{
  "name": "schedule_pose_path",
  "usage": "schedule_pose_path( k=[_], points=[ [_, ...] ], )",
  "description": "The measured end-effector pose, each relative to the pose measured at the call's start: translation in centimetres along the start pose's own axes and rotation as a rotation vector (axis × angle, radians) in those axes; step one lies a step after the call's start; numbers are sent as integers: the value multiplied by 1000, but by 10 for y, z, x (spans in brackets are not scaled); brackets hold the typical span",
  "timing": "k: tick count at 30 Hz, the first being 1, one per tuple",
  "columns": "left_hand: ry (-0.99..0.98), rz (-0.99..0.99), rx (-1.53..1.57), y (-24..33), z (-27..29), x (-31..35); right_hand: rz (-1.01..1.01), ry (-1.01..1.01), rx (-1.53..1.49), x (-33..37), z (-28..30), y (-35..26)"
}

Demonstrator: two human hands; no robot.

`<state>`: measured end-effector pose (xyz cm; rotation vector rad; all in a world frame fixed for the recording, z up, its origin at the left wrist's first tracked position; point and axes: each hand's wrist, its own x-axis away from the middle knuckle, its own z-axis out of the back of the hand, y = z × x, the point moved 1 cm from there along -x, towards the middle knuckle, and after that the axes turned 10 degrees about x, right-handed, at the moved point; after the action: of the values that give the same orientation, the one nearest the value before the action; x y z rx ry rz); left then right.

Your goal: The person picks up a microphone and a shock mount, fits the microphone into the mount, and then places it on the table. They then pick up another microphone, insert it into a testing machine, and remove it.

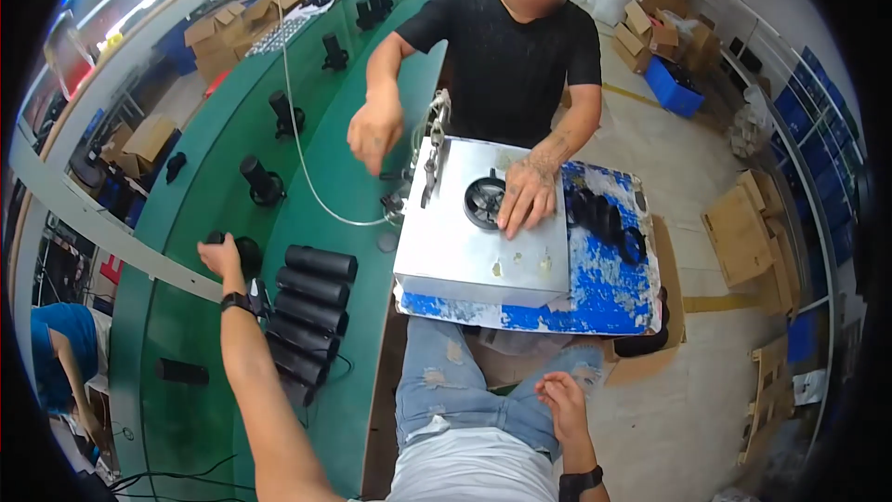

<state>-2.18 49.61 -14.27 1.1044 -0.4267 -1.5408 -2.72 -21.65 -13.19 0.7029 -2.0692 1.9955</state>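
My left hand (221,258) reaches out over the green bench at the left. Its fingers are closed round the top of an upright black cylinder (216,237) with a round base, which the hand partly covers. Beside my left wrist lies a row of several black tubes (311,302) on their sides. My right hand (561,402) hovers over my right thigh, its fingers loosely bent and nothing visible in them. Across from me, a co-worker presses one hand on a black spoked ring (483,202) on a silver metal box (455,256). The co-worker's other hand is near a metal toggle clamp (433,153).
More black cylinders on round bases (257,181) stand along the green bench (325,153). A worn blue-and-white board (604,302) carries the metal box and black rings (609,223). An open carton (667,270) is at its right. A thin hose (302,163) hangs over the bench.
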Motion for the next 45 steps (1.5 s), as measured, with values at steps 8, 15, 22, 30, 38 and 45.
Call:
schedule_pose_path(
  k=[8, 15, 22, 30, 38, 45],
  points=[
    [-315, -1142, 239, 164, 127, 115, 10, -11, 0, -28, -15, -23],
    [46, -751, -153, -7, 241, 28, -30, -268, 27, -47, -42, -17],
    [-177, -361, -986, -132, 218, -2, 4, -248, 43, -45, -41, -17],
    [-189, -296, -671, -191, 255, -67, -26, -84, -47, -34, -8, 11],
    [-228, -343, -508, -107, 267, -2, 21, -326, 28, -34, -48, 4],
    [-760, -396, 268, 105, 288, 96, 222, -703, 91, -64, -109, -63]
  ],
)
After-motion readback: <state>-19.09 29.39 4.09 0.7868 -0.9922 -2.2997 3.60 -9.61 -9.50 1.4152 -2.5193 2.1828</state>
